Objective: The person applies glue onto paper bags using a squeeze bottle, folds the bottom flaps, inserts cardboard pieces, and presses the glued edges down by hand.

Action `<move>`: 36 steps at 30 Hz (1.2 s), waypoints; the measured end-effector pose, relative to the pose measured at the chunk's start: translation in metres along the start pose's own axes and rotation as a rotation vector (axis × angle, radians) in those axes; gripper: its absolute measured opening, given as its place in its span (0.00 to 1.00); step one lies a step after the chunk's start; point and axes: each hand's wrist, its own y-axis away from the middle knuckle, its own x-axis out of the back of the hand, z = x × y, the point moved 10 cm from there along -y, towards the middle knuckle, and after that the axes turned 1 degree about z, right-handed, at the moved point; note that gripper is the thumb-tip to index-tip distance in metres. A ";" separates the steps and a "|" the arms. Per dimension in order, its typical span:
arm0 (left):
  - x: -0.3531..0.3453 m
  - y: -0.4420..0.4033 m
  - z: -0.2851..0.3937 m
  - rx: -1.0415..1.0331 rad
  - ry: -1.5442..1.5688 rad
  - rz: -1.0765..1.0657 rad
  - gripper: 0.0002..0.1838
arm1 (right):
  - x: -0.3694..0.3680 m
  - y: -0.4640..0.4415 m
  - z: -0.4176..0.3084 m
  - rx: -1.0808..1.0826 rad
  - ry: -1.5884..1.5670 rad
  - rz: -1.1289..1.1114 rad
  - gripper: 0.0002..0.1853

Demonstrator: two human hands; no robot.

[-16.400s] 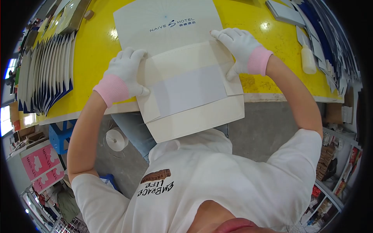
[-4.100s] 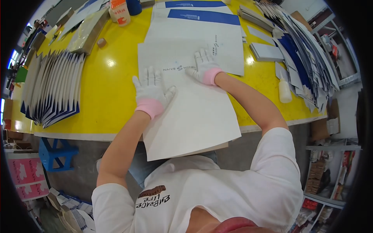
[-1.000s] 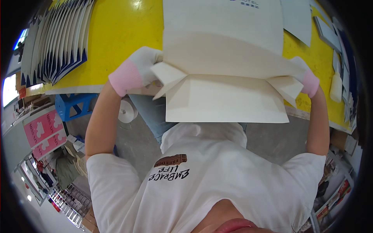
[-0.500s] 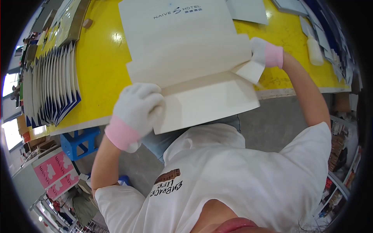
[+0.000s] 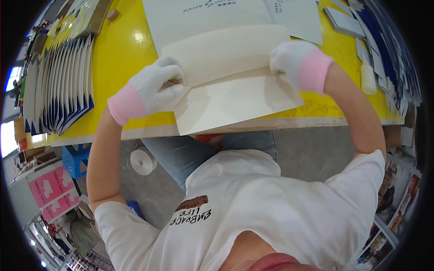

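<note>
A white paper bag (image 5: 226, 49) with a hotel name printed on it lies flat on the yellow table, its near end folded open. One flap is lifted and curls away from me, while the other spreads toward me over the table edge. Both my hands wear white gloves with pink cuffs. My left hand (image 5: 156, 86) pinches the left corner of the fold. At the right corner, my right hand (image 5: 294, 65) has its fingers curled closed on the paper; its fingertips are partly hidden.
The yellow table (image 5: 120, 58) holds a row of folded, blue-edged paper bags (image 5: 61, 86) at left. Another printed white sheet (image 5: 296, 20) lies behind at right. A white bottle (image 5: 367, 77) and stacked paper pieces (image 5: 393, 54) stand farther right. Below is a blue stool (image 5: 74, 160).
My right hand has moved inward and taken the right corner, where a small flap stuck out before. My left hand has shifted up to the fold's left corner. The lifted flap curls back more.
</note>
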 end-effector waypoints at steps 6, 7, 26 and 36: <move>0.005 -0.011 -0.024 -0.113 -0.348 -0.050 0.07 | 0.004 -0.043 0.025 0.124 -0.311 -0.070 0.07; 0.005 -0.010 -0.026 -0.125 -0.361 -0.011 0.08 | 0.000 -0.042 0.032 0.177 -0.408 0.017 0.08; -0.036 -0.071 -0.003 -0.209 -0.511 0.469 0.29 | 0.004 -0.024 0.018 0.091 -0.147 0.787 0.18; -0.062 -0.042 -0.009 -0.186 -0.677 0.315 0.35 | -0.006 -0.039 -0.043 -0.007 -0.273 0.825 0.23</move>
